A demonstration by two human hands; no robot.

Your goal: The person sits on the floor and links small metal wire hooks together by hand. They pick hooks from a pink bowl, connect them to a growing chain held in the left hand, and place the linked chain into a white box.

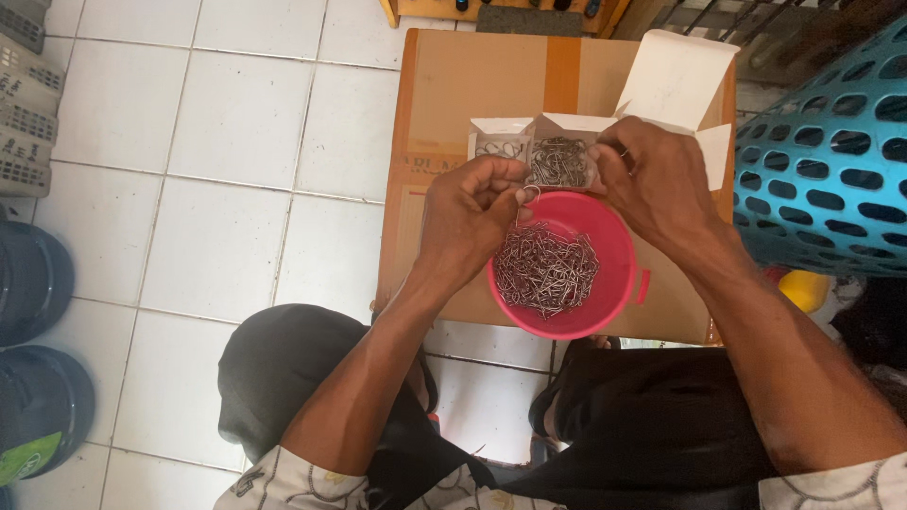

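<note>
Knees in dark trousers (pixel 661 425) frame the bottom of the view, with a white tiled floor (pixel 236 123) running off to the left. Just beyond them a pink bowl (pixel 619 250) sits on a brown cardboard box (pixel 472 85) and holds a tangled heap of small metal hooks (pixel 546 269).

Above the bowl's left rim, the left hand (pixel 470 212) is closed, its fingertips pinching a single hook (pixel 529 195) that sticks out to the right, over the bowl and just above the heap. The right hand (pixel 661 184) is across the bowl's far rim, fingers curled around the right end of a small white carton (pixel 529 142), holding it tipped with its open side toward the bowl. More hooks are packed inside the carton, so the pinched hook lies between the carton's mouth and the heap below, just beside both hands.

Behind the carton its white lid flap (pixel 675 76) stands up over the box. A blue plastic basket (pixel 831 161) with oval holes crowds the right edge, a yellow object (pixel 803 288) beneath it. Dark round tubs (pixel 33 283) sit at the far left.
</note>
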